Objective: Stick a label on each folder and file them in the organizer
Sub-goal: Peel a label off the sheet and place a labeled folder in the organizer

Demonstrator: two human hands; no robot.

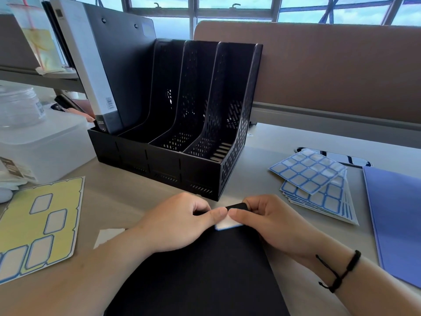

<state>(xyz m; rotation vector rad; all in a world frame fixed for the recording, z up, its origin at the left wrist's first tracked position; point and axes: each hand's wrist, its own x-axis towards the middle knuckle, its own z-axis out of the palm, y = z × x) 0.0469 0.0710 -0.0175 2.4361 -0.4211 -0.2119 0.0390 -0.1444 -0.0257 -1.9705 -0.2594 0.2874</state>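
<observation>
A black folder (200, 277) lies flat on the desk in front of me. A white label with a blue border (226, 224) sits on its far right corner. My left hand (180, 222) and my right hand (266, 222) both grip that corner, thumbs pressing on the label. Behind stands the black organizer (182, 165) with several slots. One dark folder with a grey spine (100, 65) stands in its leftmost slot; the other slots hold nothing.
A yellow backing sheet with a few labels left (38, 226) lies at the left. A stack of blue-bordered label sheets (316, 185) lies at the right, beside a blue folder (398, 222). A clear plastic box (41, 142) stands left of the organizer.
</observation>
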